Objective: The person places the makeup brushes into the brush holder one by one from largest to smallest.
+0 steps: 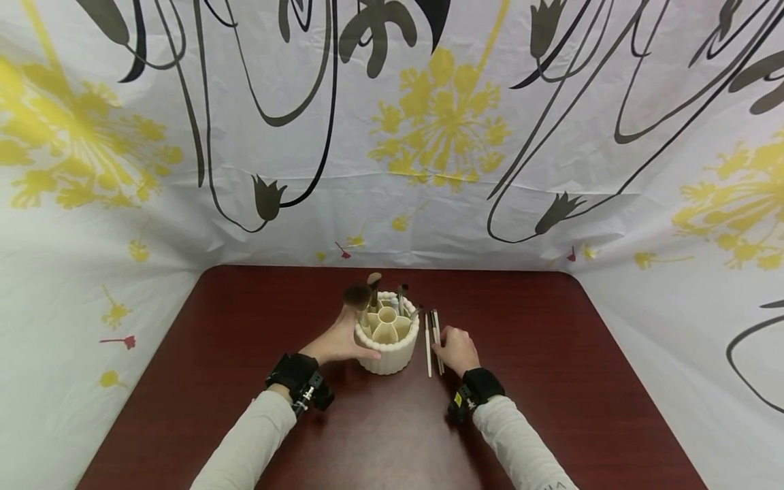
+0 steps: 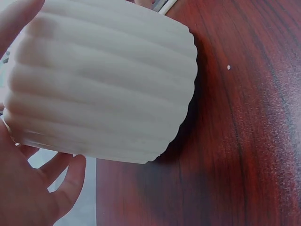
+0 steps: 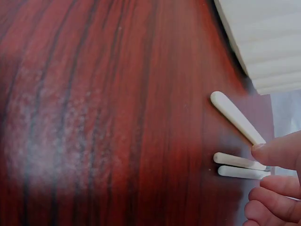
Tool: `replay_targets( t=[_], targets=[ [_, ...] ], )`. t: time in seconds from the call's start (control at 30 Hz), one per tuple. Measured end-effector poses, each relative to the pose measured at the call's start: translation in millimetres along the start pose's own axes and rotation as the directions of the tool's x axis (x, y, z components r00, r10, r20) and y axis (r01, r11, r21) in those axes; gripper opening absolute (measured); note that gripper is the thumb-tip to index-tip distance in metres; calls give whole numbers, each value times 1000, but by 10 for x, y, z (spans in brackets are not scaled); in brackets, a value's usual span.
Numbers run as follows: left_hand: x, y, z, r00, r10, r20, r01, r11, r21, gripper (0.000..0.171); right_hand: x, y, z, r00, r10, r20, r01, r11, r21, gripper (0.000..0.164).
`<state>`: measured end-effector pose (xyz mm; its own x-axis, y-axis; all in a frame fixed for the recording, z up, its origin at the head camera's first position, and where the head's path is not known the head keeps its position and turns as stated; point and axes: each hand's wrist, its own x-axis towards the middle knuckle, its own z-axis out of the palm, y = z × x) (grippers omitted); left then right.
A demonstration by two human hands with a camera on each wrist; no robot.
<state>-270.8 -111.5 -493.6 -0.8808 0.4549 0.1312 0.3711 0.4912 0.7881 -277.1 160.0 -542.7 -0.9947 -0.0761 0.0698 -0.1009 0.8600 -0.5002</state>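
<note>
My left hand (image 1: 344, 340) holds a cream, ribbed brush holder (image 1: 387, 357) at its left side, the thumb across the front. In the left wrist view the ribbed wall fills much of the picture, with fingers (image 2: 70, 183) curled around it. Several makeup brushes, one with a large dark head (image 1: 357, 297), stand in its compartments. Right of the holder, slim white-handled brushes (image 1: 428, 347) lie on the table. My right hand (image 1: 458, 349) pinches at a pair of brush handles (image 3: 240, 167), thumb on one side and curled fingers on the other. Another brush handle (image 3: 235, 115) lies angled beside the thumb.
The dark red wood-grain table (image 1: 539, 381) has rounded far corners. A white cloth (image 1: 343, 150) with yellow and grey plant prints hangs behind it and along both sides. Black wrist cameras (image 1: 298, 381) are strapped on both wrists.
</note>
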Motion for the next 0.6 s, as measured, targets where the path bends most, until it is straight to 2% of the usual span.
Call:
replay_targets(
  t=[0.2,0.33,0.5,0.6],
  targets=[
    [-22,21,2,996,-86,-12,86,996,33,115,-16,29,-1,1000,-12,-7,13,1000,4,14],
    [-25,17,3,994,-105,-29,105,994,-4,116,-14,34,-8,1000,-3,-3,3,1000,16,12],
    [-27,-3,7,995,-90,-36,89,995,-36,123,-1,53,8,1000,-8,-11,8,1000,-2,19],
    [-8,-19,12,998,-49,-47,47,998,-31,117,7,60,19,1000,-13,-16,13,1000,-6,30]
  ],
)
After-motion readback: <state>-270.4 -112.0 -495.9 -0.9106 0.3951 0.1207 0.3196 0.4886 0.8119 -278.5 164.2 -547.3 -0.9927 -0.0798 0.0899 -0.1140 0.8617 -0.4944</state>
